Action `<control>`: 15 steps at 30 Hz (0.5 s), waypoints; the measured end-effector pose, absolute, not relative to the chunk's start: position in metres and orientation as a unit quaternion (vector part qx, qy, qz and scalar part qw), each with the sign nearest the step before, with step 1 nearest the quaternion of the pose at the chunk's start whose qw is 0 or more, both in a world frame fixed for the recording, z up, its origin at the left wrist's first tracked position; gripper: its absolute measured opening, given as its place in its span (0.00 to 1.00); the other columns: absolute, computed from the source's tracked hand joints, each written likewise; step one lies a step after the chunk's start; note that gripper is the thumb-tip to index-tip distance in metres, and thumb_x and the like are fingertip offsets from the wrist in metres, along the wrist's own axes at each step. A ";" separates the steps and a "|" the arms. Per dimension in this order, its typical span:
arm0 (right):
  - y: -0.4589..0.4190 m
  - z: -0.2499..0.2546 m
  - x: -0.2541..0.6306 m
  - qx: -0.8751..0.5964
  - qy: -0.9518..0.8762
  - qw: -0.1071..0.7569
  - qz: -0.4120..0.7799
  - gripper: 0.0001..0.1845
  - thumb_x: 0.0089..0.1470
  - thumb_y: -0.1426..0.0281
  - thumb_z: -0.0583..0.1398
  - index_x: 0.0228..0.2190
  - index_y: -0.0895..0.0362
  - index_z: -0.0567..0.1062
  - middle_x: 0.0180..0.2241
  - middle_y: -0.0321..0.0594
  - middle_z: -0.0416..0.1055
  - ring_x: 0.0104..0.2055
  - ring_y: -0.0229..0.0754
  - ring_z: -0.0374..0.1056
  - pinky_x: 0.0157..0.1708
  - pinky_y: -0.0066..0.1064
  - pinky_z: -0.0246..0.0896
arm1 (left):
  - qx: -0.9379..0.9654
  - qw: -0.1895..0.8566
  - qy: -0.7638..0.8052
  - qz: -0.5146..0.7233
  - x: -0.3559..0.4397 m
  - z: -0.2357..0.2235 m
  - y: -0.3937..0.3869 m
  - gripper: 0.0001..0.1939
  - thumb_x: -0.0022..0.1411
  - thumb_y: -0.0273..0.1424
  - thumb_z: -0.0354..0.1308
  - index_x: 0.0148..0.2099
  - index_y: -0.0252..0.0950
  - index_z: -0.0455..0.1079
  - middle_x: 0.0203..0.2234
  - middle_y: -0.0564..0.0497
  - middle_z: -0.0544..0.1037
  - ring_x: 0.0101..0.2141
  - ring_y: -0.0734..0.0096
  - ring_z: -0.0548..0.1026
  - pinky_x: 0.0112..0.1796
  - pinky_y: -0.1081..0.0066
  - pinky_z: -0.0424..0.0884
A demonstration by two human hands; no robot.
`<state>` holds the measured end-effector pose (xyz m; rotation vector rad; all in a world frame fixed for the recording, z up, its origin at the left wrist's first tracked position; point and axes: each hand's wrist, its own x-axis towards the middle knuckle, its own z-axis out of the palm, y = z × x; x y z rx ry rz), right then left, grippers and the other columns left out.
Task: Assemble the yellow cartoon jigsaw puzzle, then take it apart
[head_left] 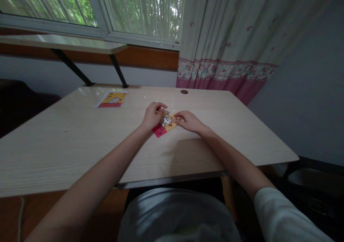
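I'm remotely viewing a floral curtain (228, 30) hanging beside a window (100, 13), while a raised shelf (64, 43) is standing on black supports (118, 70).

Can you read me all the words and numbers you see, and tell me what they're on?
I can't read any words, numbers or brands for sure.
Orange-and-red sheet at the back left of the desk: small dark marks near its top, too small and blurred to read.
Orange-and-red picture between the left hand and right hand: dark marks in its red part, too blurred to tell whether they're writing.
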<state>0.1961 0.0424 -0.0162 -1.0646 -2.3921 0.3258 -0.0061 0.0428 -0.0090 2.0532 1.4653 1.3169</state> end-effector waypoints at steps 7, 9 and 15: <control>0.040 -0.016 0.194 -0.372 -0.884 0.258 0.115 0.17 0.55 0.61 0.58 0.39 0.61 0.76 0.34 0.45 0.73 0.37 0.40 0.66 0.40 0.31 0.57 | 0.704 0.135 0.475 0.511 -0.003 -0.008 0.042 0.08 0.56 0.26 0.51 0.35 0.36 0.72 0.32 0.50 0.69 0.33 0.69 0.69 0.38 0.67 0.68; 0.040 -0.016 0.193 -0.373 -0.883 0.260 0.118 0.14 0.54 0.63 0.59 0.37 0.61 0.76 0.34 0.43 0.73 0.38 0.39 0.66 0.40 0.31 0.57 | 0.703 0.136 0.473 0.514 -0.003 -0.009 0.042 0.08 0.56 0.26 0.52 0.35 0.36 0.72 0.32 0.50 0.70 0.33 0.69 0.69 0.37 0.68 0.68; 0.041 -0.017 0.192 -0.370 -0.882 0.263 0.130 0.09 0.52 0.66 0.61 0.33 0.60 0.75 0.32 0.41 0.72 0.36 0.37 0.65 0.40 0.29 0.56 | 0.701 0.143 0.471 0.516 -0.004 -0.013 0.045 0.08 0.56 0.26 0.52 0.35 0.36 0.72 0.32 0.50 0.70 0.34 0.69 0.70 0.38 0.68 0.68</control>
